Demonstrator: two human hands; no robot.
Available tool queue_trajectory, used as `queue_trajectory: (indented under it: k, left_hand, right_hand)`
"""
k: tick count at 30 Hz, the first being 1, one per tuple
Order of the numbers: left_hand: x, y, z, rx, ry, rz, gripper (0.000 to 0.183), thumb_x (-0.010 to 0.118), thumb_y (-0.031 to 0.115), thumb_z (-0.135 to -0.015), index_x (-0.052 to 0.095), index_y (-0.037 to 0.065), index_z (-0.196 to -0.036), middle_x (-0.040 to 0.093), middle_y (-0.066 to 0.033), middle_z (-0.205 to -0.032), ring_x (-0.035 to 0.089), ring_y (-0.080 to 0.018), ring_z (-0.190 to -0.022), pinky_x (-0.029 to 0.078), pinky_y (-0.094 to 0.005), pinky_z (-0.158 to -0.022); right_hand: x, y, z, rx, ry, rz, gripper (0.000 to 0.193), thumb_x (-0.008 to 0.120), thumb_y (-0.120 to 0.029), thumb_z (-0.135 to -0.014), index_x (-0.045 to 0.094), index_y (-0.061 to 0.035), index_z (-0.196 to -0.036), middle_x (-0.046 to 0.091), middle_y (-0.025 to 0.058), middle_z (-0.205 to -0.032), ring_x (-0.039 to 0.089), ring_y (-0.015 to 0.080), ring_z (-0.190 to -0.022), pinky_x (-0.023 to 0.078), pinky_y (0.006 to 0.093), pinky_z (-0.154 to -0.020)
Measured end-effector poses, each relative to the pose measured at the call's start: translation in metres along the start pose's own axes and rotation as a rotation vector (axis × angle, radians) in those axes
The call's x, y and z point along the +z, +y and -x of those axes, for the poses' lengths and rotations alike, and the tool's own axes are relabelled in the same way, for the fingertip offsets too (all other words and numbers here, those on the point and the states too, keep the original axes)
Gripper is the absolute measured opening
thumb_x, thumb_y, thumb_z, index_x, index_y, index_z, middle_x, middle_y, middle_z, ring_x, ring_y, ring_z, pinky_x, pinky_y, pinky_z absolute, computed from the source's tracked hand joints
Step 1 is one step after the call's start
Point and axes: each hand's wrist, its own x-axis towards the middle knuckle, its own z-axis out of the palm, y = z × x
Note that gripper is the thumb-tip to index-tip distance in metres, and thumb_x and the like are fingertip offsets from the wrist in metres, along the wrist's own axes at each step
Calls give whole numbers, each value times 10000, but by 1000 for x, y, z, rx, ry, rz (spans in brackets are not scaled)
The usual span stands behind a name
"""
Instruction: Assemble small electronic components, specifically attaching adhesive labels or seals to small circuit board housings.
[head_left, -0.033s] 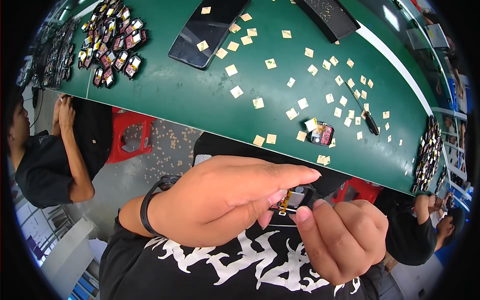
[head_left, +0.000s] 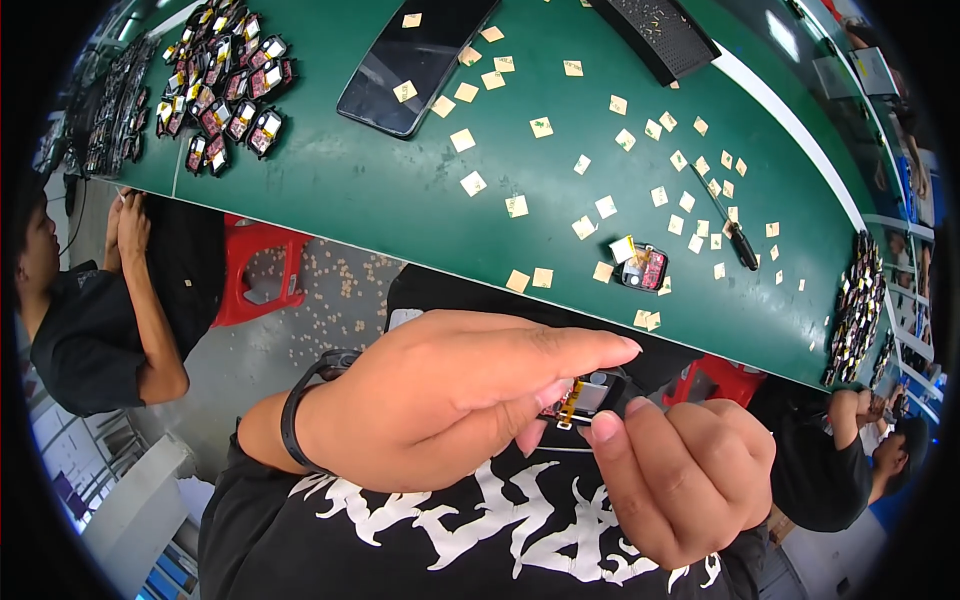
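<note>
My left hand (head_left: 440, 400) reaches across in front of my chest and grips a small electronic device (head_left: 594, 396) between thumb and fingers. The device has a black casing, a red circuit board, a silver battery-like block and a strip of yellow tape. Part of it is hidden behind the left thumb and fingers. My right hand (head_left: 690, 475) is curled, its thumb and forefinger closed at the device's right corner. A similar opened device (head_left: 642, 268), with its white block folded out to the side, lies on the green table (head_left: 330, 190) beyond my hands.
Small beige squares of paper (head_left: 541, 127) are scattered over the table. A screwdriver (head_left: 742, 246) lies at right, with a dark glossy panel (head_left: 410, 75) and black tray (head_left: 655, 35) farther back. Piled devices (head_left: 240, 85) stand left, more at far right (head_left: 857, 310). People sit at both sides.
</note>
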Motion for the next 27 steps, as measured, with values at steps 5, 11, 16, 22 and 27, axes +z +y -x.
queue_trajectory:
  k: [5, 11, 16, 22, 27]
  left_hand:
    - [0, 0, -1, 9, 41, -51, 389, 580, -56, -966, 635, -36, -1350, 698, -108, -892, 679, -122, -683, 510, -260, -593]
    - [-8, 4, 5, -137, 36, -76, 362, 618, -43, -954, 655, -36, -1314, 699, -79, -831, 662, -95, -642, 500, -242, -572]
    - [-7, 2, 4, -217, 42, 67, 405, 582, -58, -955, 619, -44, -1358, 747, -114, -967, 644, -70, -651, 504, -218, -581]
    - [-10, 1, 9, -102, 31, 58, 549, 484, -128, -884, 568, -52, -1421, 751, -164, -1105, 649, -69, -668, 511, -199, -617]
    - [-9, 1, 10, -51, 15, -37, 592, 481, -158, -833, 579, -59, -1408, 748, -169, -1096, 676, -79, -695, 533, -210, -638]
  right_hand:
    - [2, -2, -4, 3, -11, 42, 270, 769, -47, -700, 758, 22, -961, 692, 143, -871, 571, 206, -697, 392, 294, -501]
    - [-18, -9, 8, 86, -83, 95, 313, 819, -45, -758, 727, 35, -1047, 685, 142, -877, 583, 212, -716, 408, 305, -514]
    - [-12, -9, 4, 201, -69, 6, 367, 842, -38, -719, 718, 41, -1055, 676, 129, -855, 587, 209, -668, 406, 310, -496]
    - [-2, -10, -2, 184, -26, -32, 357, 785, -53, -674, 737, 34, -1017, 677, 122, -829, 580, 202, -649, 394, 298, -492]
    - [4, -13, -5, 167, -7, -10, 324, 759, -65, -664, 746, 25, -975, 686, 125, -829, 572, 198, -640, 383, 293, -492]
